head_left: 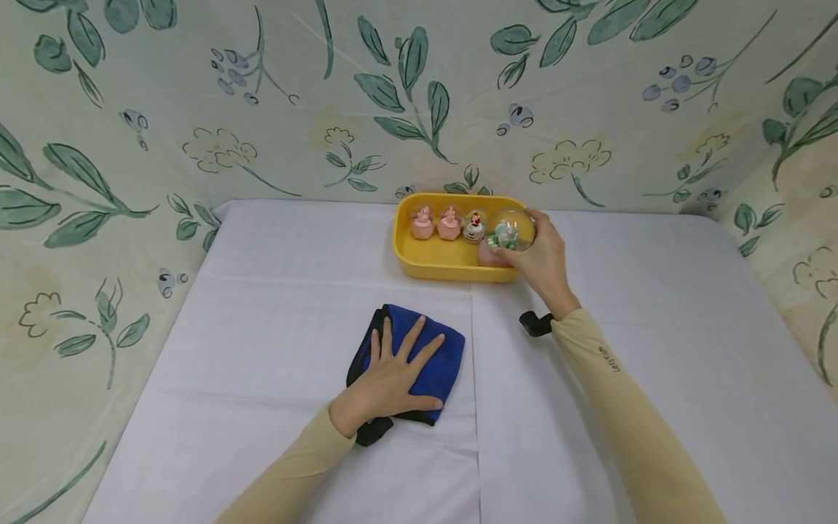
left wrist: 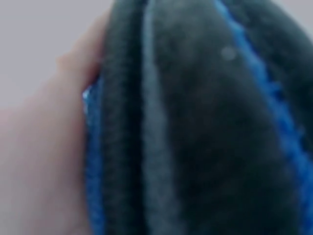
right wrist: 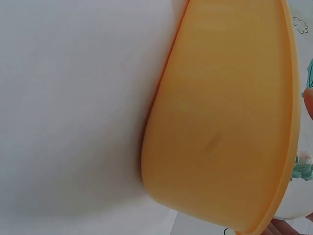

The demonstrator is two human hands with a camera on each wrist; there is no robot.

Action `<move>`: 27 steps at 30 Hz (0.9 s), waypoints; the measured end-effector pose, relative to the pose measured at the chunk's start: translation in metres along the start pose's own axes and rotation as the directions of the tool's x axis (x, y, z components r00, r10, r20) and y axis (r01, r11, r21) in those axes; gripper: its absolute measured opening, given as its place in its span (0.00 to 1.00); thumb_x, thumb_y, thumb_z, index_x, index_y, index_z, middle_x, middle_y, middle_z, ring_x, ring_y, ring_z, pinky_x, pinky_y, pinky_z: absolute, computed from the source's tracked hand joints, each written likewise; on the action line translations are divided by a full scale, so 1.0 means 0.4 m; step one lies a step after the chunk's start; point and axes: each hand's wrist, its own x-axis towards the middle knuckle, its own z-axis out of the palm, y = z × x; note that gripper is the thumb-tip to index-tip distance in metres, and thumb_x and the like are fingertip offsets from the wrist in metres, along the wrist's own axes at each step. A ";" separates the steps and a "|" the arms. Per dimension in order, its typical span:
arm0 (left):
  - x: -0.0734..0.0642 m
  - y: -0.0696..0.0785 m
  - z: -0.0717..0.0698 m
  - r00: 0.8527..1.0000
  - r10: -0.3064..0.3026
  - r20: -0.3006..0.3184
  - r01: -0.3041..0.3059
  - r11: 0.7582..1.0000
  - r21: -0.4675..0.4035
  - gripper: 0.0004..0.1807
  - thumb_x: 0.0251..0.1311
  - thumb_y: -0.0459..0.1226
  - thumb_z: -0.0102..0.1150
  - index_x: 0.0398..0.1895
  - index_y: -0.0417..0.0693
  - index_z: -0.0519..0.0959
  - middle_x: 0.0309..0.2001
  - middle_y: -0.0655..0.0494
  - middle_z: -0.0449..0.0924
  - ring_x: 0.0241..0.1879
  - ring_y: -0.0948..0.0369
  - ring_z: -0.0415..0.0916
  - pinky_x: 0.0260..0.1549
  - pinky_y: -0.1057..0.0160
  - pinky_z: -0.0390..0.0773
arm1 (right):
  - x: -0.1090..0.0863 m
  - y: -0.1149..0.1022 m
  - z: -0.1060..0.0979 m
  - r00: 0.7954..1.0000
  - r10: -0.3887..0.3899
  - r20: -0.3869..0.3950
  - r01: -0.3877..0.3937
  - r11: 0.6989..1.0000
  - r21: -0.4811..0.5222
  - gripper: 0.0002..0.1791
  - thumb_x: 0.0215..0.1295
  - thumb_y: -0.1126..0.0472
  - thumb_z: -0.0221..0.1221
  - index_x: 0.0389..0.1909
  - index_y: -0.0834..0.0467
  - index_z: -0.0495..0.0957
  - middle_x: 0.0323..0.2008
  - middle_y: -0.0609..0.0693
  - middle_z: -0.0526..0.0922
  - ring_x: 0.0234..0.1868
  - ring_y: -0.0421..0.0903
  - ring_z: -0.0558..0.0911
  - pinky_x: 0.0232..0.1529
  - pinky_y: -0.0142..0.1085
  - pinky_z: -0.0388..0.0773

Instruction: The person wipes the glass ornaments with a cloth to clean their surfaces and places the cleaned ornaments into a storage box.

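Note:
My right hand [head_left: 545,260] holds a snow globe [head_left: 513,227] with a clear dome, a pale green figure inside and a pink base. The globe is at the right end of a yellow tray [head_left: 452,272], its base low against the inside. Whether it touches the tray floor I cannot tell. The right wrist view shows the tray's outer wall [right wrist: 220,112] and part of the dome past the rim. With fingers spread, my left hand [head_left: 390,378] rests on a folded blue cloth [head_left: 449,367] with black edging. Its layered black folds [left wrist: 210,127] fill the left wrist view, blurred.
Two small pink ornaments [head_left: 423,224] and a white one with red on top [head_left: 474,227] stand in a row along the tray's back. A white cloth [head_left: 275,306] covers the table. Leaf-patterned fabric [head_left: 327,109] hangs behind and at the sides.

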 end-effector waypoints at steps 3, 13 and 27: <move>0.000 0.001 0.000 1.000 -0.002 0.001 0.002 1.000 -0.003 0.51 0.54 0.62 0.60 0.76 0.55 0.48 0.75 0.42 0.31 0.64 0.24 0.20 0.58 0.27 0.32 | 0.000 -0.002 -0.001 1.000 0.012 0.016 -0.012 1.000 -0.020 0.51 0.47 0.55 0.74 0.68 0.65 0.56 0.60 0.66 0.68 0.59 0.61 0.69 0.59 0.52 0.67; -0.003 -0.002 -0.003 1.000 -0.016 0.011 0.016 1.000 -0.007 0.51 0.54 0.63 0.59 0.76 0.56 0.48 0.75 0.43 0.31 0.64 0.25 0.19 0.58 0.28 0.32 | -0.002 -0.014 -0.001 0.997 0.055 0.054 -0.052 0.997 -0.054 0.52 0.50 0.55 0.73 0.69 0.66 0.52 0.62 0.69 0.64 0.61 0.64 0.67 0.59 0.53 0.67; -0.009 -0.005 -0.042 0.998 -0.040 0.043 0.043 0.997 -0.058 0.48 0.57 0.63 0.55 0.76 0.57 0.49 0.75 0.44 0.34 0.65 0.24 0.24 0.59 0.28 0.35 | -0.010 -0.034 -0.004 0.989 0.094 0.114 -0.081 0.991 -0.110 0.52 0.53 0.55 0.71 0.70 0.67 0.49 0.62 0.71 0.63 0.62 0.65 0.67 0.59 0.53 0.67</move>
